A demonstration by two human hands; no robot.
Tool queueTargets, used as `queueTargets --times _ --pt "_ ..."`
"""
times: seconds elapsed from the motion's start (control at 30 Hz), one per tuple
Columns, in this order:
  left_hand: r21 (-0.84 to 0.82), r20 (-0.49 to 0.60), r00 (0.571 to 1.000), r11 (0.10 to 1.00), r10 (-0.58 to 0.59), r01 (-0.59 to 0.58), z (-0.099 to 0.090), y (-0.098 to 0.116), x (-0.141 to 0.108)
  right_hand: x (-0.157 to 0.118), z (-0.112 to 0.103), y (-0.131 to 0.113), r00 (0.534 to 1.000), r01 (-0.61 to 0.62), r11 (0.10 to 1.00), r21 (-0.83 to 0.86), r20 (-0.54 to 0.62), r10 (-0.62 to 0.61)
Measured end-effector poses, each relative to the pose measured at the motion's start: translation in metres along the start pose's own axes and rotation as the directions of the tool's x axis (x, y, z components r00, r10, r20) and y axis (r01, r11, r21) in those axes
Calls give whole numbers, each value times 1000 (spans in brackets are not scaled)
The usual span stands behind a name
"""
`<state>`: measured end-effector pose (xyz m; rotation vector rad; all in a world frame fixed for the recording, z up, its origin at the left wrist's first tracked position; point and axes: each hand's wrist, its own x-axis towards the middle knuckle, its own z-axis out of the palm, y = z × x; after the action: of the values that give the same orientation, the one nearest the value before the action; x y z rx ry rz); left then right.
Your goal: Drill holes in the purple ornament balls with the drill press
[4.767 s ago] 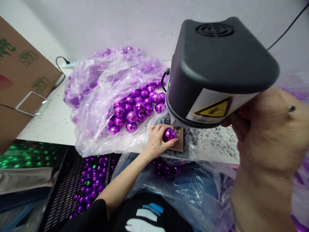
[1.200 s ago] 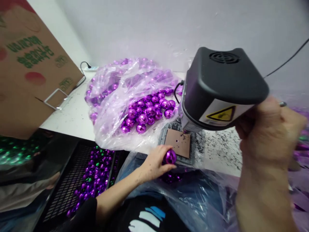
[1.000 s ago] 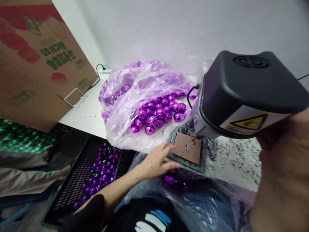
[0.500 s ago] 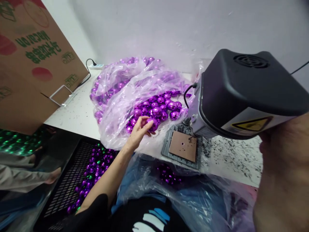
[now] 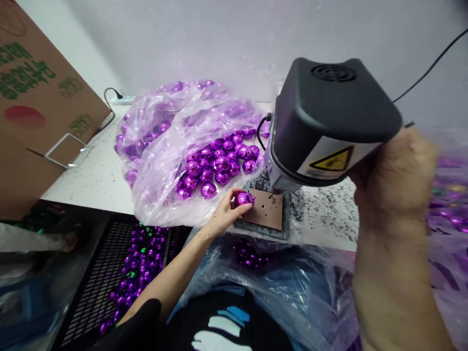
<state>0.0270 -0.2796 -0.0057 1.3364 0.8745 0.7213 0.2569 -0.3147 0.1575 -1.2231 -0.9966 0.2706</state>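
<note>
My left hand [image 5: 230, 209] pinches a shiny purple faceted ball [image 5: 244, 199] at the left edge of a brown square plate [image 5: 272, 219] with a small dark hole. That plate lies on a grey metal base [image 5: 288, 224]. Above it stands a black-housed bench drill [image 5: 343, 117] with a yellow warning label. My right hand [image 5: 395, 170] is curled at the drill's right side; a bit of lever handle [image 5: 408, 124] pokes out above it, and the fingers are mostly hidden. Many loose purple balls [image 5: 221, 163] spill from a clear plastic bag [image 5: 164, 170] left of the drill.
A black crate [image 5: 86, 287] at lower left holds purple and a few green balls. A cardboard box [image 5: 44, 122] stands at left. Dark shavings [image 5: 321, 214] litter the white table. Plastic sheeting [image 5: 300, 278] covers my lap. Another person's foot [image 5: 69, 242] shows at far left.
My left hand has carried the purple ball rightward from the pile to the plate's edge. The view has shifted, so the drill and my right hand appear further left.
</note>
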Motion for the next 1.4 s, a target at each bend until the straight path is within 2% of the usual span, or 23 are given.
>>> queueTargets --times 0.1,0.23,0.3,0.43,0.63,0.83,1.03,1.2,1.3,1.4 --pt "185 30 992 974 125 -129 4 1 8 -1 -1 0 992 -124 987 105 -6 125" --pt "289 125 977 936 173 -202 5 6 12 -1 -2 1 993 -117 987 114 -1 118" --pt "352 137 972 908 191 -228 7 6 13 -1 -2 1 993 -116 986 120 4 116" --pt "539 115 966 802 230 -255 17 4 15 0 -1 1 994 -106 986 132 -6 108" --pt "676 192 928 643 319 -360 30 0 22 0 0 2 997 -80 988 134 5 80" --pt "731 100 927 605 363 -315 44 -14 26 -1 0 2 997 -77 989 129 1 77" --pt "718 194 899 568 392 -403 50 -20 25 -3 -1 1 995 -88 990 112 -27 92" --pt "752 166 893 533 418 -389 53 -17 25 -5 0 0 997 -54 995 88 -50 59" --pt "772 126 896 525 426 -358 56 -19 24 -19 -2 -7 996 9 1000 -30 -89 -12" --pt "773 111 898 532 425 -347 58 -22 22 -48 -8 -12 980 136 951 -276 -103 -170"
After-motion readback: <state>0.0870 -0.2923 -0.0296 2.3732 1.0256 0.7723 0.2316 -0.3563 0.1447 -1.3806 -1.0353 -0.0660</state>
